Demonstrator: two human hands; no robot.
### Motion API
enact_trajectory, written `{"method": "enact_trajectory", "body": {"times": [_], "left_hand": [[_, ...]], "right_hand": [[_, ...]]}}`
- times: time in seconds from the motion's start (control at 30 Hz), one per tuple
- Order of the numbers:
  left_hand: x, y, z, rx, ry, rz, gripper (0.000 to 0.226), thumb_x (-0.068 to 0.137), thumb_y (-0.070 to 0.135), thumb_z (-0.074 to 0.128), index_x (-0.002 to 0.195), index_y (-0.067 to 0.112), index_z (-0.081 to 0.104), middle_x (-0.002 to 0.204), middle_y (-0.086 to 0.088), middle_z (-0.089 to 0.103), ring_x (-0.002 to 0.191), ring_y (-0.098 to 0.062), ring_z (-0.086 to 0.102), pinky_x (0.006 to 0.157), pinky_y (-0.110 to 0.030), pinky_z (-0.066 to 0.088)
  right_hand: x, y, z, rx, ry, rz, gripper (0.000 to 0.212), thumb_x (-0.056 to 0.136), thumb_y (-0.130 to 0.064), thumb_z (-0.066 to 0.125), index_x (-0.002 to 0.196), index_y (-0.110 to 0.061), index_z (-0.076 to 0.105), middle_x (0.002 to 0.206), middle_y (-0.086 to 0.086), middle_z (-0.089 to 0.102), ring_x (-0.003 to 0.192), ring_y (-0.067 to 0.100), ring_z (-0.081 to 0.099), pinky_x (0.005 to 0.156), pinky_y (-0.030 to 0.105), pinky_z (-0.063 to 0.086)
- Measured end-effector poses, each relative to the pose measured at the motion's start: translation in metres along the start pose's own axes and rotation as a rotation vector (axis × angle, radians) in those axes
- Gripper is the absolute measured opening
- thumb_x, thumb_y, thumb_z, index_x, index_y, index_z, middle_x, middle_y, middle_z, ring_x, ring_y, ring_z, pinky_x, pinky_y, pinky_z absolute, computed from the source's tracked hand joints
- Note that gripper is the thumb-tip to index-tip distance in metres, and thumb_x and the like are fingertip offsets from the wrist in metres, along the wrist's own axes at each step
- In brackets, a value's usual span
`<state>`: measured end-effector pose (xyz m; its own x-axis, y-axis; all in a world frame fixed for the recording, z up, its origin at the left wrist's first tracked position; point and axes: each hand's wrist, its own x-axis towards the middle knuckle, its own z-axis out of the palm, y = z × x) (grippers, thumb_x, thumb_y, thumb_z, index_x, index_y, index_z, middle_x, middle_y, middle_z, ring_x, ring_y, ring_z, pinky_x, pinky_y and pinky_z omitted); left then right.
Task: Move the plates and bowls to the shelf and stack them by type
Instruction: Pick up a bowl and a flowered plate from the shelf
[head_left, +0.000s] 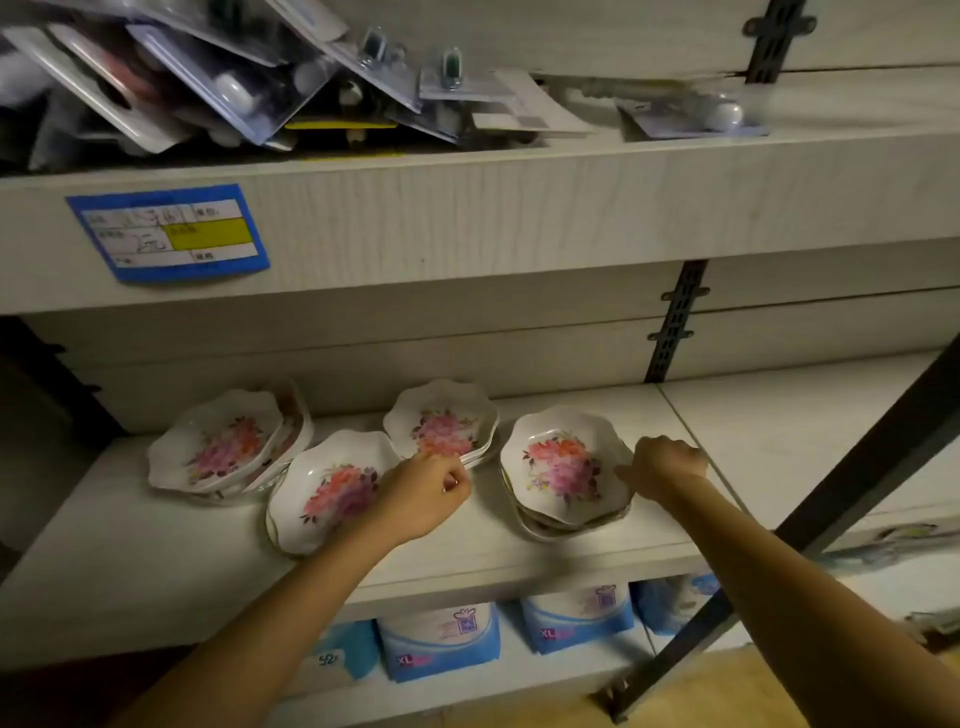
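On the middle shelf (156, 545), the dishes sit in four groups, w/ both hands right at them. L to R: a leaning stack (218, 447) at far left, tilted rather than flat; a front stack (322, 488) near the shelf edge; a back stack (441, 421) behind it; a right stack (563, 467) a bit apart. All are scalloped, floral and roundish, so no real long axis. Can't tell plates from bowls for sure in this dim light.

Left hand (426, 493) lies btwn front stack and back stack, fingers curled, tips at the back stack's near rim, forearm crossing the front stack's R edge. Pinching or just touching: can't tell. Right hand (667, 465) is just R of the right stack, curled like a loose fist, one digit reaching its rim; grip unclear too.

Key relation: back stack is dead ahead of the left hand, and the right stack is just L of the right hand, so each hand has its own stack nearest. Prob. step is sorting/merging stacks by type.

In the way: the front stack under the L forearm, the upper shelf (519, 208) overhead limiting lift, and a dark diagonal bar (857, 467) close by the R forearm. Blister packs (208, 67) above, a blue price label (169, 234), and XL packs (441, 639) below are not involved.
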<state>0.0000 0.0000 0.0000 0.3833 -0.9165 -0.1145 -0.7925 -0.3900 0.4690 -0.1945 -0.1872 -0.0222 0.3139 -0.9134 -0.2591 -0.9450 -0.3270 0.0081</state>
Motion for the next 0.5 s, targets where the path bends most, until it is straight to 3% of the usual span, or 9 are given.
{"method": "enact_trajectory", "body": {"times": [0.13, 0.27, 0.4, 0.5], "left_hand": [[0.001, 0.002, 0.006, -0.008, -0.016, -0.023, 0.021, 0.088, 0.027, 0.050, 0.094, 0.016, 0.067, 0.099, -0.002, 0.072, 0.087, -0.022, 0.065, 0.081, -0.037, 0.055], [0.004, 0.004, 0.009, 0.012, -0.046, -0.022, 0.023, 0.088, 0.027, 0.049, 0.091, 0.014, 0.067, 0.095, -0.002, 0.070, 0.085, -0.021, 0.063, 0.078, -0.036, 0.052], [0.014, 0.010, 0.013, 0.072, -0.095, -0.038, 0.022, 0.089, 0.027, 0.048, 0.072, 0.016, 0.056, 0.067, 0.000, 0.054, 0.070, -0.019, 0.051, 0.068, -0.031, 0.041], [0.023, 0.017, 0.019, 0.081, -0.100, -0.069, 0.038, 0.090, 0.028, 0.046, 0.055, 0.013, 0.042, 0.052, -0.002, 0.040, 0.057, -0.020, 0.042, 0.056, -0.027, 0.031]], "right_hand": [[0.005, 0.003, 0.002, -0.027, -0.069, -0.028, 0.019, 0.089, -0.029, 0.042, 0.085, -0.015, 0.054, 0.071, -0.001, 0.050, 0.078, 0.018, 0.053, 0.068, 0.026, 0.039], [0.008, 0.007, -0.010, -0.105, -0.017, -0.084, 0.023, 0.090, -0.022, 0.039, 0.090, -0.015, 0.060, 0.082, 0.001, 0.055, 0.078, 0.019, 0.053, 0.068, 0.026, 0.038], [0.006, 0.015, -0.026, -0.061, 0.030, -0.104, 0.025, 0.094, -0.025, 0.033, 0.086, -0.014, 0.054, 0.091, 0.005, 0.058, 0.083, 0.021, 0.054, 0.072, 0.029, 0.041], [0.002, 0.027, -0.035, 0.051, 0.034, -0.048, 0.026, 0.093, -0.026, 0.034, 0.085, -0.013, 0.055, 0.088, 0.004, 0.058, 0.081, 0.020, 0.055, 0.072, 0.030, 0.043]]}}
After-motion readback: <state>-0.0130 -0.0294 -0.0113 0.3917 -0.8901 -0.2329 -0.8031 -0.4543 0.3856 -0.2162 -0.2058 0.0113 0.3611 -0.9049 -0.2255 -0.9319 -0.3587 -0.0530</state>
